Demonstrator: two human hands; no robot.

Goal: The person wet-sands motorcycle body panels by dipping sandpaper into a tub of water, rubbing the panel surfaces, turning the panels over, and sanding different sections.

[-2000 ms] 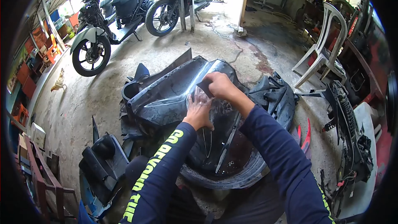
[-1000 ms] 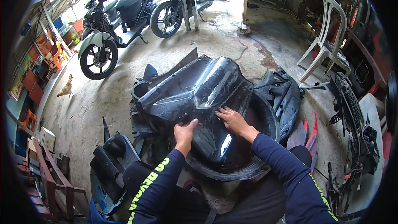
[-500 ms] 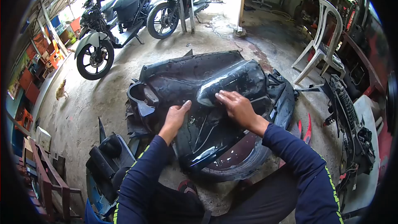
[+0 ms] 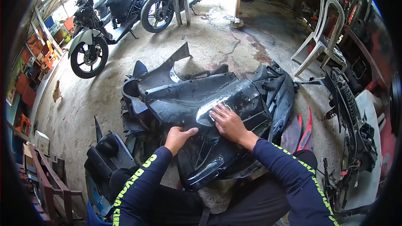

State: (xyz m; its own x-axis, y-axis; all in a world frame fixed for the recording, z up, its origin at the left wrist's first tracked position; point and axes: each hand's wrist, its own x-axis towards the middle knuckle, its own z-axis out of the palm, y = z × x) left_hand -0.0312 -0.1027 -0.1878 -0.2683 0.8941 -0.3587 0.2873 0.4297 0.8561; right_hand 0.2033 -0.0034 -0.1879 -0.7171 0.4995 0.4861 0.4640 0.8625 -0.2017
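A glossy black motorcycle fairing panel [image 4: 176, 104] with wet-looking highlights lies in front of me at lap height. My left hand [image 4: 179, 138] holds its near left edge, thumb on top and fingers mostly hidden. On the panel's shiny raised section rests my right hand [image 4: 228, 121], its fingers stretched out and pressed flat. Whether anything thin lies under those fingers is hidden. More dark fairing pieces [image 4: 278, 94] are heaped behind and to the right of the panel.
Black plastic parts [image 4: 111, 152] lie at my left, near a wooden bench [image 4: 50, 180]. Red pieces [image 4: 307, 129] and a stripped frame assembly [image 4: 351, 121] are at my right. A plastic chair [image 4: 326, 33], a partly stripped scooter [image 4: 121, 8] and a bird [image 4: 57, 91] stand farther off.
The panel has tipped flatter toward me, covering the round tyre-like rim below and revealing pieces behind it. My right hand has gone from touching with its fingertips to lying flat.
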